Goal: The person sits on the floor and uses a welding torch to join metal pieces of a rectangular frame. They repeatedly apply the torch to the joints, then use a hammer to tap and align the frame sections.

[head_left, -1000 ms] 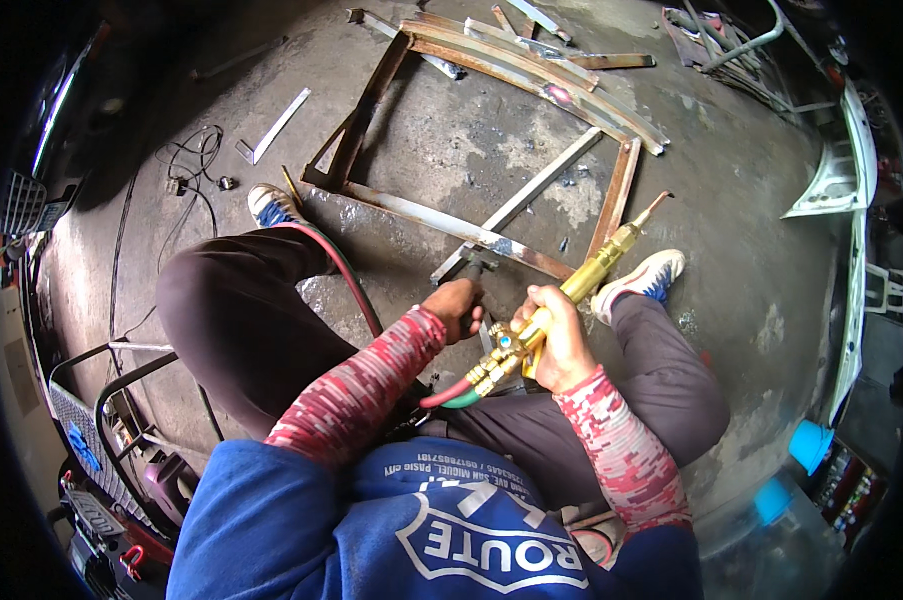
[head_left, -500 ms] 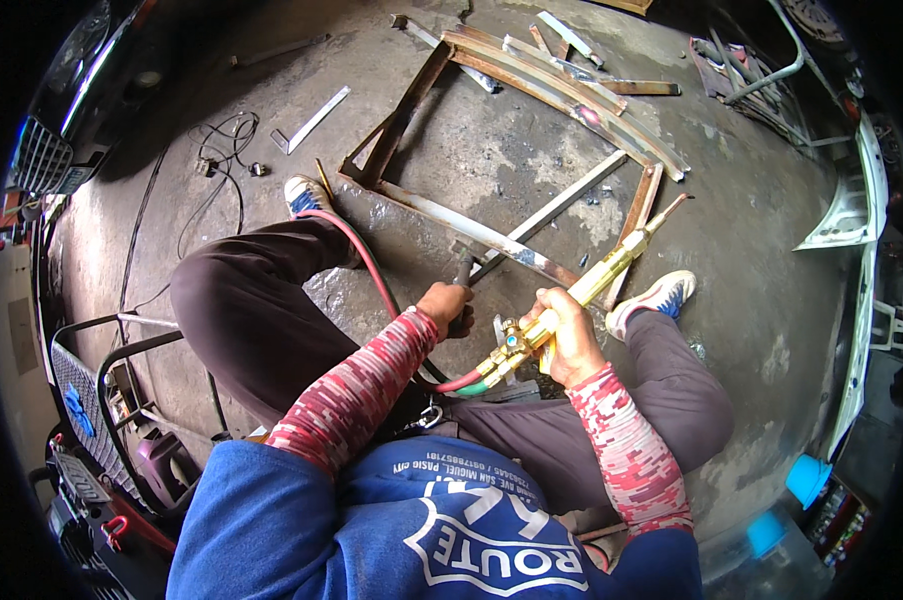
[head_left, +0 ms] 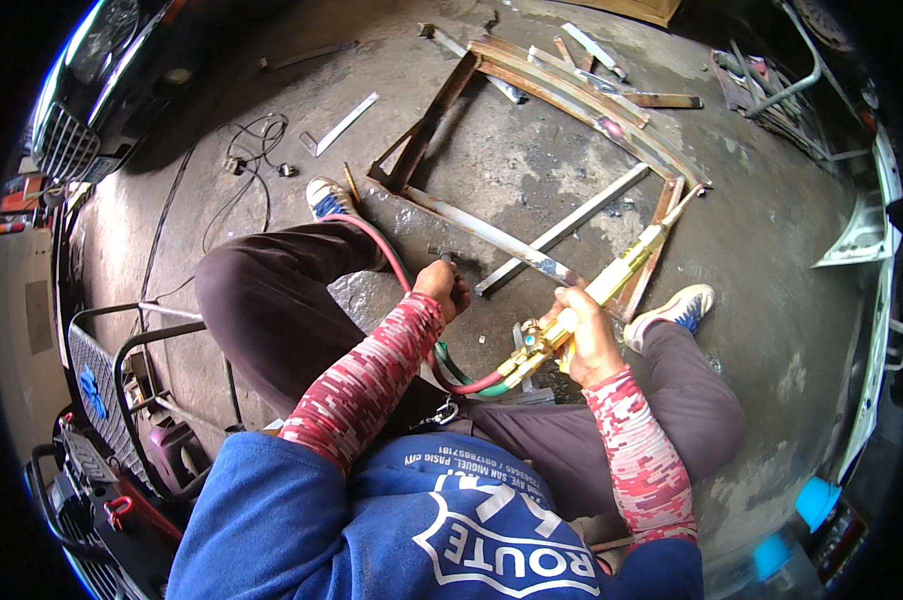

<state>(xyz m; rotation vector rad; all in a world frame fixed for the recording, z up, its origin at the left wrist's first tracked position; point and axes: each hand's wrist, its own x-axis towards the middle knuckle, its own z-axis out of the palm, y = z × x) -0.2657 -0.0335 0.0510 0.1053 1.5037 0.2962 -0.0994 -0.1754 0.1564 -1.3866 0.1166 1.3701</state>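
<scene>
My right hand (head_left: 588, 335) is wrapped around a brass cutting torch (head_left: 626, 268), its tip pointing away to the right near the frame's right corner. A red hose (head_left: 379, 240) and a green hose (head_left: 491, 391) run from the torch's valve end. Closed around a dark handle, my left hand (head_left: 443, 287) holds what looks like a small hammer (head_left: 440, 252), its head near the floor and partly hidden. Beyond both hands lies a rusty metal frame (head_left: 491, 232) with a pinkish spot on its far bar. A loose metal bar (head_left: 571, 228) lies across it at a slant.
Metal offcuts (head_left: 661, 101) lie beyond the frame. A black cable (head_left: 261, 145) is coiled at far left, before a parked vehicle (head_left: 96, 100). A metal rack (head_left: 136, 335) stands left of me; a white panel (head_left: 861, 235) leans at right. My shoes flank the frame.
The whole view has shifted, moving the scene right and down. My left hand has moved a little left and farther from me, its hammer tilting left. The torch stays in my right hand.
</scene>
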